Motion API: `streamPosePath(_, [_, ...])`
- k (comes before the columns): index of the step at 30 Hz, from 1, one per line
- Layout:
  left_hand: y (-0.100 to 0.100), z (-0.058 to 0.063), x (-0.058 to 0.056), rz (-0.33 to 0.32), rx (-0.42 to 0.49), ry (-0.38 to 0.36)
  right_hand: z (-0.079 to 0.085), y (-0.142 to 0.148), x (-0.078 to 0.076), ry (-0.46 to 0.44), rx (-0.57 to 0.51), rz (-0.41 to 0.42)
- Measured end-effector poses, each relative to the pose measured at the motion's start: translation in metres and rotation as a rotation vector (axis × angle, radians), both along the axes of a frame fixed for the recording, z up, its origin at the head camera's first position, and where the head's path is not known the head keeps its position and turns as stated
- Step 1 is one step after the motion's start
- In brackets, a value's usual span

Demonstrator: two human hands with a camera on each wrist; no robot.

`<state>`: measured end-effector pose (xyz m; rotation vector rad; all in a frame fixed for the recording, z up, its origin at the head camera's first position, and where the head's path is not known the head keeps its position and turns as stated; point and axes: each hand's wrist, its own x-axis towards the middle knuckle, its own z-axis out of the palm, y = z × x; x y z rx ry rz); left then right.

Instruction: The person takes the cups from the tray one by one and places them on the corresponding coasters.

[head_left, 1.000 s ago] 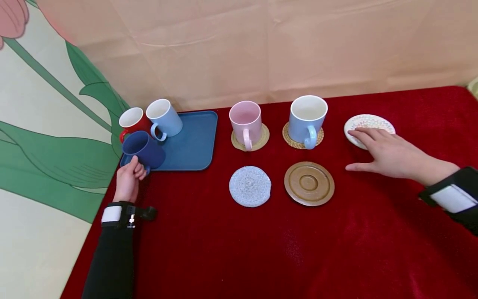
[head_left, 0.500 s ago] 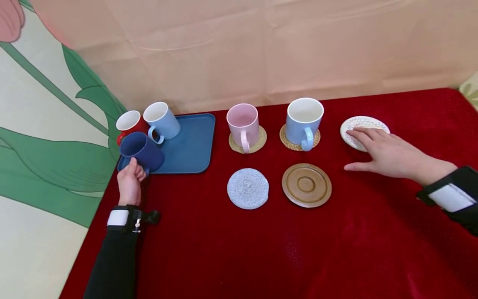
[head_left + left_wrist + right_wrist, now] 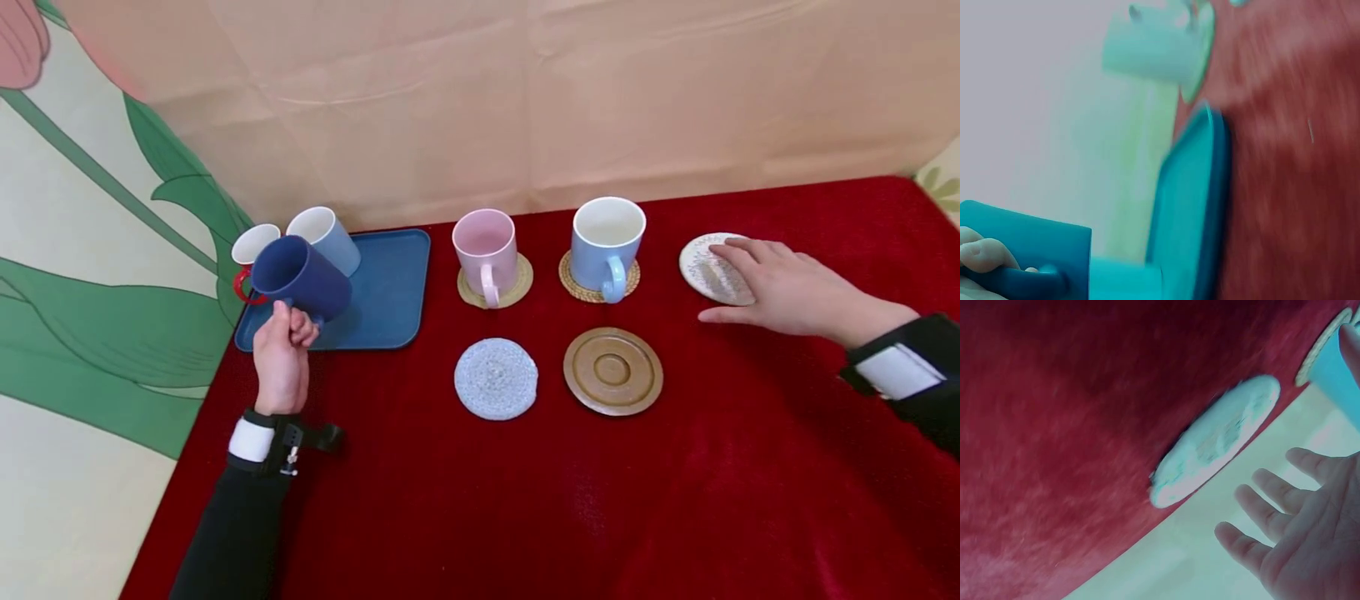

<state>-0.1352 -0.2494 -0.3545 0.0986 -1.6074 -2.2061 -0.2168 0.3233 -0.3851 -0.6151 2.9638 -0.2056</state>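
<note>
My left hand [image 3: 281,358] grips the handle of a dark blue mug [image 3: 313,283], holding it tilted over the left part of the blue tray [image 3: 396,292]. The left wrist view shows fingers curled round the handle of this mug [image 3: 1054,234]. Behind it on the tray, a red mug with a white inside [image 3: 253,242] is partly hidden, beside a light blue mug [image 3: 341,246]. At the right, my right hand [image 3: 798,292] is spread over a round white coaster [image 3: 705,271]. In the right wrist view its fingers [image 3: 1260,512] are apart from the coaster [image 3: 1216,440].
A pink mug [image 3: 487,250] stands on a tan coaster [image 3: 525,271], and another light blue mug [image 3: 603,250] on a woven one [image 3: 633,279]. In front lie a speckled grey-blue coaster [image 3: 495,379] and a brown wooden coaster [image 3: 613,371]. Red cloth [image 3: 480,508] covers the table.
My left hand has raised the dark blue mug off the tray and moved it a little right. My right hand has shifted slightly, uncovering more of the white coaster.
</note>
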Motion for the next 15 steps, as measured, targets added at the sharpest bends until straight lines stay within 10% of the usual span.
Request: streamPosePath(15, [0.04,0.019,0.014,-0.174,-0.085,0.04,-0.022,0.069,-0.03,-0.228,-0.048,-0.219])
